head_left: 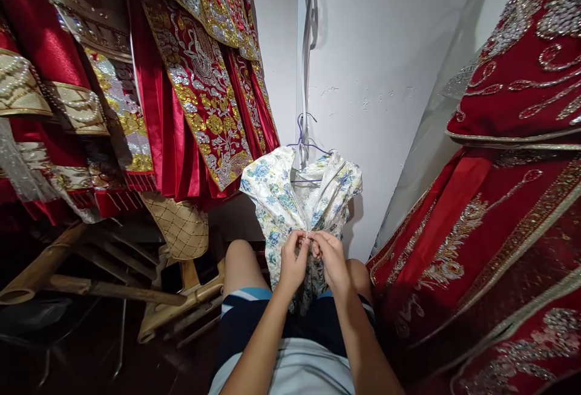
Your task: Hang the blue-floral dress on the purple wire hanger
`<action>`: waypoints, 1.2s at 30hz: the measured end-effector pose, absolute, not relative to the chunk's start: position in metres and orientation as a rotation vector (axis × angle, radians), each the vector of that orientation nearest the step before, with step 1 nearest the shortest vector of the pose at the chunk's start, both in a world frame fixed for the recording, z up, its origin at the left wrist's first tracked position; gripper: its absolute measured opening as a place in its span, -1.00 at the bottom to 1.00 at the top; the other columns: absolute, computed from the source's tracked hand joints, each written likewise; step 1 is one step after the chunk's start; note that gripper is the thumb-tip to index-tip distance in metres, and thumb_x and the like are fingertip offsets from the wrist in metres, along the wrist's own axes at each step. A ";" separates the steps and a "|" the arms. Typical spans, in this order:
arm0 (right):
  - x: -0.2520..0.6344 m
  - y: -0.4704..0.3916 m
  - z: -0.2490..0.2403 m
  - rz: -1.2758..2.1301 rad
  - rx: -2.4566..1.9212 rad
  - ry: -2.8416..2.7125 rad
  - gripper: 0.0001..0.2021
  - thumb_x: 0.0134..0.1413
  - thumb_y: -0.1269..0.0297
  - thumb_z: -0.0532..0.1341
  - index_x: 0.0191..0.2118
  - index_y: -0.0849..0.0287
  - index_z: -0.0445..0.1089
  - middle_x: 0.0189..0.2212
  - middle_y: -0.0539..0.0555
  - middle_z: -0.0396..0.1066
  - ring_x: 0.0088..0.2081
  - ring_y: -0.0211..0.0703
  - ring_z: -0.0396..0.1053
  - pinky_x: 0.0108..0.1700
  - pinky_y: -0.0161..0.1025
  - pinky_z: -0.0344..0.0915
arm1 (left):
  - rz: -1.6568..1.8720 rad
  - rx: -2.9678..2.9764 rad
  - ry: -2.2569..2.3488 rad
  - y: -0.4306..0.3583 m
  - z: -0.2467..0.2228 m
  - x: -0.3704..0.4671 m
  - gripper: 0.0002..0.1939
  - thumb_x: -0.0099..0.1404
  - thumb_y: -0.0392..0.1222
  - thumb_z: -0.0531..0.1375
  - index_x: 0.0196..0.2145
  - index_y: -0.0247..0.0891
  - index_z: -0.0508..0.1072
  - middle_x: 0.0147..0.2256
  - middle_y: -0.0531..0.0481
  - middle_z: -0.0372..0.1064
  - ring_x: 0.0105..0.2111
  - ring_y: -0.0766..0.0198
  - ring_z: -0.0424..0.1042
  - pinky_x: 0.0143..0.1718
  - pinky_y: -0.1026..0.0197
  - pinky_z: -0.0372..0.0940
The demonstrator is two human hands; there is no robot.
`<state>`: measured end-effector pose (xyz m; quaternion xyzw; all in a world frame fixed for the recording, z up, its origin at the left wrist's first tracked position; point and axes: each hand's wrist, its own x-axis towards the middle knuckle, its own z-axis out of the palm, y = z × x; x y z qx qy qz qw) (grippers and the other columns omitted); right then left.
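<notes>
A white dress (272, 192) with a blue and green floral print hangs from a thin purple hanger (311, 143) in front of my knees. Its upper part lies open in a long V. At the bottom of that V, my left hand (295, 254) pinches one side of the opening's edge between thumb and fingers. Close beside it, my right hand (327, 256) is also closed on the dress at the same spot, fingertips nearly touching the left ones. Any zip pull or fastener there is too small and covered to make out.
Red gowns with gold and silver embroidery (204, 92) hang on the left, above a bamboo frame (113, 286). A large red beaded gown (454, 219) stands close on the right. A pale wall (376, 50) with a vertical strip (306, 38) is behind the hanger.
</notes>
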<state>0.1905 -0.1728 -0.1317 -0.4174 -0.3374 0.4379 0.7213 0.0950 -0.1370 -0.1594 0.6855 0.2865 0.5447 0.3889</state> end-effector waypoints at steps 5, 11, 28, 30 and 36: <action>0.205 -0.170 -0.129 1.046 -0.874 -0.657 -0.72 -0.14 0.11 0.42 -0.46 0.20 0.41 -0.71 -0.15 0.08 -0.62 -0.37 0.00 -0.56 -0.32 -0.06 | 1.371 1.821 0.761 -0.134 -0.162 0.093 -0.85 0.39 -0.13 0.11 -0.32 -0.22 0.33 -0.37 0.01 0.32 -0.32 0.22 0.34 -0.25 0.22 0.20; 0.212 -0.165 -0.119 0.977 -0.966 -0.802 -0.70 -0.14 0.10 0.42 -0.43 0.22 0.41 -0.69 -0.12 0.20 -0.62 -0.36 0.09 -0.55 -0.33 0.03 | 1.387 1.763 0.775 -0.141 -0.164 0.097 -0.87 0.39 -0.14 0.11 -0.30 -0.22 0.32 -0.37 0.02 0.32 -0.33 0.24 0.34 -0.26 0.24 0.21; 0.209 -0.167 -0.148 0.805 -1.207 -1.225 -0.85 0.17 0.20 0.17 -0.35 0.10 0.21 -0.60 -0.11 0.25 -0.51 -0.24 0.23 -0.41 -0.30 0.15 | 1.420 1.718 0.762 -0.147 -0.158 0.094 -0.82 0.41 -0.11 0.10 -0.30 -0.24 0.36 -0.42 0.03 0.34 -0.40 0.27 0.35 -0.34 0.27 0.23; 0.208 -0.166 -0.151 0.805 -1.211 -1.239 -0.86 0.19 0.18 0.15 -0.30 0.09 0.19 -0.59 -0.12 0.26 -0.51 -0.23 0.23 -0.43 -0.30 0.15 | 1.429 1.747 0.786 -0.147 -0.157 0.093 -0.81 0.42 -0.10 0.10 -0.31 -0.24 0.36 -0.42 0.04 0.33 -0.40 0.27 0.34 -0.34 0.27 0.22; 0.204 -0.166 -0.153 0.769 -1.174 -1.230 -0.82 0.25 0.10 0.11 -0.23 0.09 0.19 -0.58 -0.13 0.23 -0.53 -0.24 0.23 -0.44 -0.31 0.16 | 1.439 1.833 0.845 -0.142 -0.153 0.086 -0.82 0.40 -0.12 0.12 -0.31 -0.25 0.42 -0.41 0.01 0.38 -0.37 0.24 0.36 -0.29 0.24 0.22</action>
